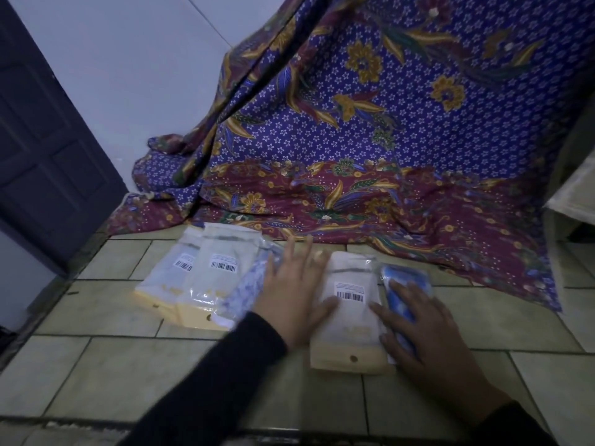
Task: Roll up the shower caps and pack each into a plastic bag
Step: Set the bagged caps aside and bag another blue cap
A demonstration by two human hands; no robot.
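Left hand (296, 284), fingers straight, touches the plastic bag (349, 329) between the hands, while the right hand (431, 329) lies flat on a rolled blue shower cap (407, 278), apparently still unpacked; other bags (199, 278) lie left of the left hand.

three plastic bags (167, 275) (222, 275) (349, 320), two shower caps (405, 283) (248, 291)

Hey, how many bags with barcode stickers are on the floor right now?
3. Two overlap at the left, the far-left bag and the bag beside it; the third bag lies between the left hand and right hand. Others may be hidden underneath.
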